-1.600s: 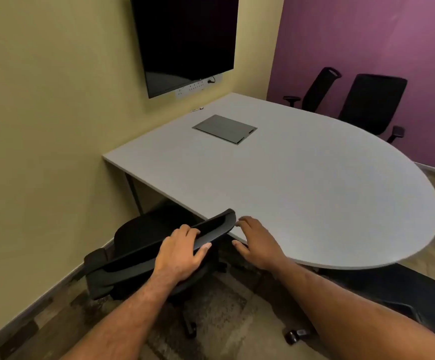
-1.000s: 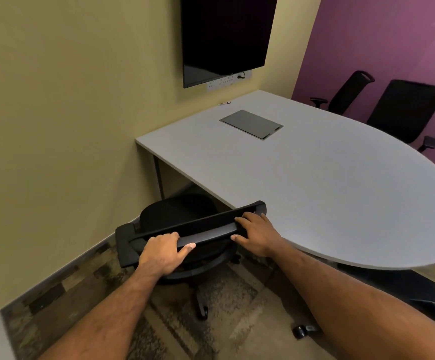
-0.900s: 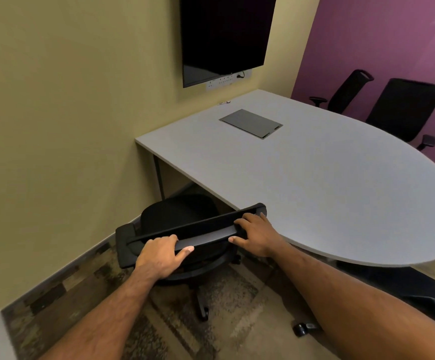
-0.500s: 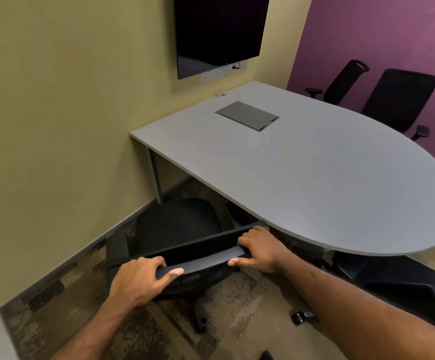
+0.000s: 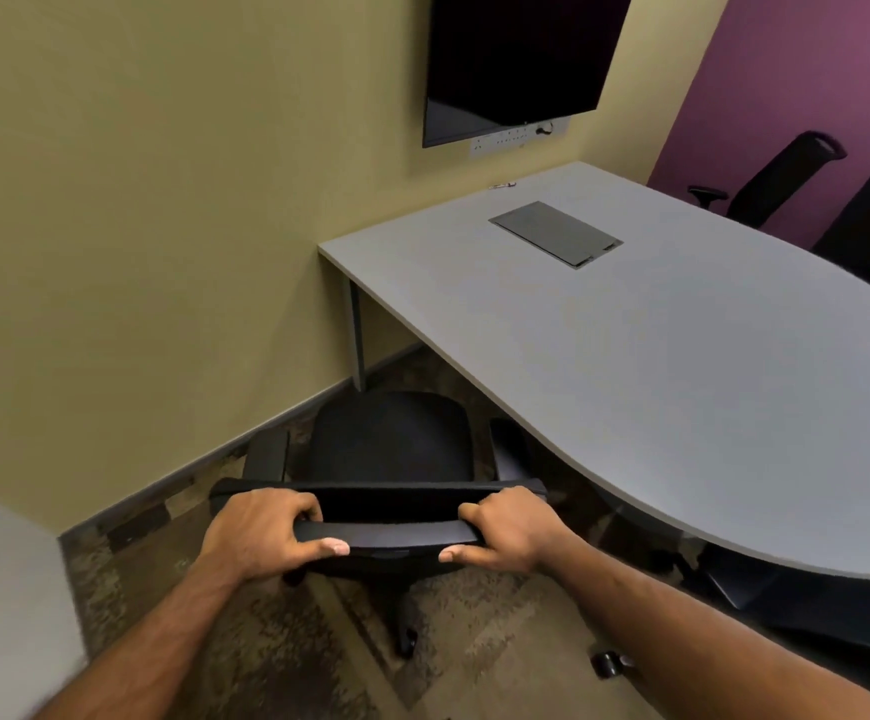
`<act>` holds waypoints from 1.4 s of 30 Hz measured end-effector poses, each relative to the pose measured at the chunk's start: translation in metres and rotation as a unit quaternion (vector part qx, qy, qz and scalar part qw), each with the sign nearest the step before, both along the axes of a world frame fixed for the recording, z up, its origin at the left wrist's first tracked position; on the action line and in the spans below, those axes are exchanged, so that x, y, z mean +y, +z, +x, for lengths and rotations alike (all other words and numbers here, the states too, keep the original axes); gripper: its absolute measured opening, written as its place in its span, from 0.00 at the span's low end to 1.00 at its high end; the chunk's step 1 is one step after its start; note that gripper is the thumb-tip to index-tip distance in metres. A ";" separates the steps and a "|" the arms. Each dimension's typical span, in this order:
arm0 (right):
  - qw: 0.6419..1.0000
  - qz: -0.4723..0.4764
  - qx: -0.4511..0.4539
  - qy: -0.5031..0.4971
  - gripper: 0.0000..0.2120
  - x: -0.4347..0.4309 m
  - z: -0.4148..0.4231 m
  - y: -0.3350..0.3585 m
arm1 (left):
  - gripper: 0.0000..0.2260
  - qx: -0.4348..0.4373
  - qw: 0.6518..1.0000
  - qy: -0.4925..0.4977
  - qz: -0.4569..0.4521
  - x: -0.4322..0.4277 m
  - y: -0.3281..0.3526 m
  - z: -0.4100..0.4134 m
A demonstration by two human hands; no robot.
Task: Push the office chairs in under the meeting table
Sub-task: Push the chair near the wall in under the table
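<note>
Fingers (image 5: pixel 313 511) of both hands were curled over the top rail of the chair back (image 5: pixel 386 532), thumbs pressed against its near face, so each hand was clamped on that rail: your left hand (image 5: pixel 261 532) at its 9 o'clock end, your right hand (image 5: pixel 505 532) at its 3 o'clock end. That was a sound place to hold; the rail looked stiff and wide enough to steer from both ends. The office chair (image 5: pixel 391 439) sat at 12 o'clock from you, its seat still mostly clear of the table (image 5: pixel 682 366), whose edge ran past it toward 2 o'clock. On casters it should roll lightly over the carpet but may swivel, so even pressure from both hands would matter. The right armrest (image 5: pixel 508 439) lay just beside the table edge and might catch.
</note>
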State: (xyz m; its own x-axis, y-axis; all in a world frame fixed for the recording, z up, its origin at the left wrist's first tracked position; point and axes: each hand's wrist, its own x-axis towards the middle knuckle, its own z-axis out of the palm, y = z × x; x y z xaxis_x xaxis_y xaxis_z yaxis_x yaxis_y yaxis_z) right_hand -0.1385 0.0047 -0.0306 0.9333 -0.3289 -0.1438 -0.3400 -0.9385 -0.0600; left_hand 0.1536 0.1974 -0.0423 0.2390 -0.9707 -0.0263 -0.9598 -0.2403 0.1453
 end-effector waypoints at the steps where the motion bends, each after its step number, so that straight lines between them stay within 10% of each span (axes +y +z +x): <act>1: 1.000 0.001 -0.009 -0.003 0.35 0.001 0.001 -0.002 | 0.37 0.001 1.000 -0.001 0.008 -0.002 0.002 0.003; 42: 0.960 -0.069 -0.103 -0.250 0.38 -0.002 0.209 -0.018 | 0.51 -0.018 0.984 -0.147 0.095 -0.152 0.019 0.245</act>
State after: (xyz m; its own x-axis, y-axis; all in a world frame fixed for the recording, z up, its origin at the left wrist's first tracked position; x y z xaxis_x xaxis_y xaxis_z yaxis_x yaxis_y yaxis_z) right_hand 0.0703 0.0029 -0.0491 0.6576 -0.7463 0.1032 -0.7447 -0.6646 -0.0609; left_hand 0.3982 0.0453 -0.0233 -0.0465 -0.9765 -0.2104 -0.9957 0.0284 0.0885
